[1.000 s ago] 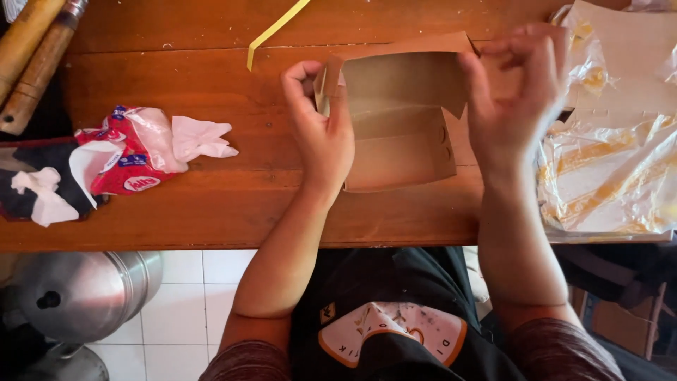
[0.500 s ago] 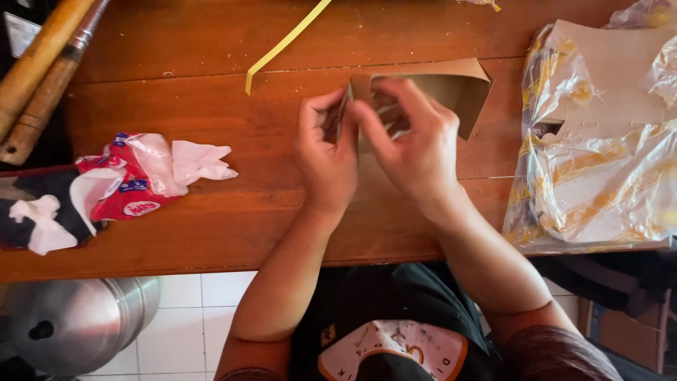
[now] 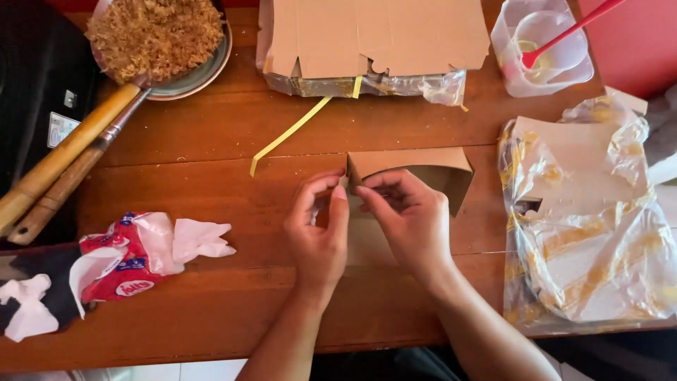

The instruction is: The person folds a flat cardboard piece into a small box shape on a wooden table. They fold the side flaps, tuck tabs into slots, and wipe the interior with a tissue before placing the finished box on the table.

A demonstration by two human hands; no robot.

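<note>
Pinching the carton [image 3: 423, 173] corner, your left hand [image 3: 319, 236] and right hand [image 3: 409, 222] meet mid-tabletop [image 3: 211, 148], fingers pressed together on cardboard; yellow strip [image 3: 289, 134] lies at eleven o'clock.

The view has tipped up the tabletop [image 3: 211, 141], bringing in a bowl of shredded brown stuff [image 3: 159, 35], a wrapped stack of flat cardboard [image 3: 374, 42] and a clear cup with a red spoon [image 3: 543, 46]. The right hand [image 3: 405, 219] has come off the brown cardboard box's [image 3: 416, 173] far edge to meet the left hand [image 3: 321, 233] at its near-left corner, fingers pinched together there.
</note>
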